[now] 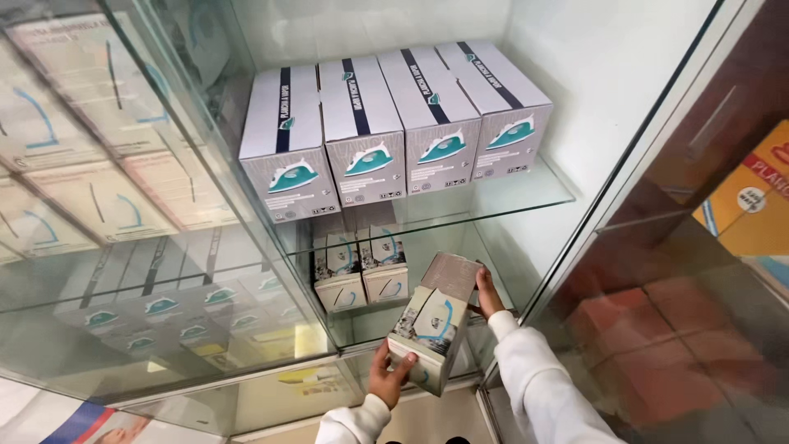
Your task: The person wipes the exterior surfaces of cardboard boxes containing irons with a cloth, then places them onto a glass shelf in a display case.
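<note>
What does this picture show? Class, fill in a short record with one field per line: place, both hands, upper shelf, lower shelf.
Place: glass display cabinet
Left hand: grips the lower end of a grey carton
Right hand: holds that carton's upper end
Upper shelf: four white iron boxes in a row
Lower shelf: two small boxes side by side

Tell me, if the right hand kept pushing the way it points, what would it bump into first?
The right hand already presses the grey-and-white cardboard iron box. Beyond, probably the two matching small boxes on the lower glass shelf, though depth is unclear.
</note>
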